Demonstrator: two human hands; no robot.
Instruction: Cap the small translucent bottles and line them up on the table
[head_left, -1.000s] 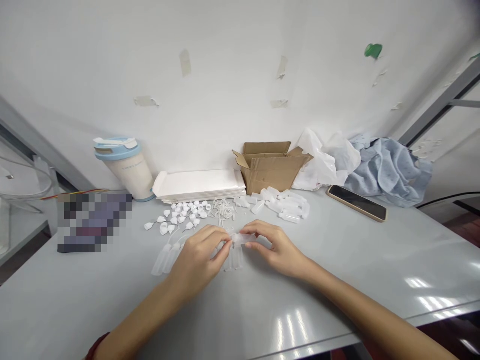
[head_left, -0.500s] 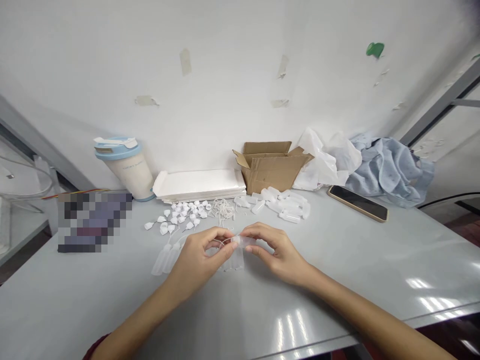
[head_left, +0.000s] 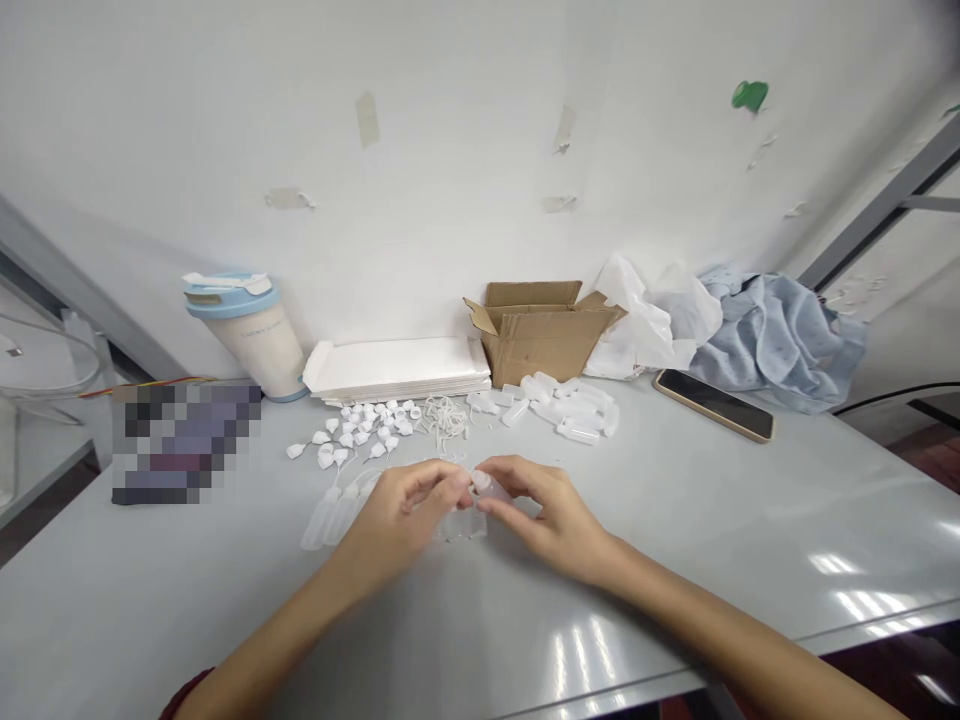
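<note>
My right hand (head_left: 559, 515) is closed round a small translucent plastic bottle (head_left: 491, 487), its pale top turned towards my left fingers. My left hand (head_left: 409, 510) is pinched right beside that top; whatever lies between its fingertips is hidden. Under and behind my left hand lie more translucent bottles with thin white cords (head_left: 322, 517), side by side on the table. Farther back are several white caps (head_left: 349, 425), some with a cord or thin stem. Next to them sits a heap of short white cords (head_left: 448, 420). Loose bottles (head_left: 581, 408) are piled to the right.
Along the wall stand a blue-lidded tumbler (head_left: 259, 340), a stack of flat white cartons (head_left: 397, 370), an open cardboard box (head_left: 544, 340), a white plastic bag (head_left: 637, 320) and a crumpled blue cloth (head_left: 780, 340). A phone (head_left: 716, 405) lies at the right on the grey table (head_left: 420, 640).
The bottle in my right hand has tilted, its top now pointing up and left. My left fingertips have curled in closer; the cord seen by them before is out of sight.
</note>
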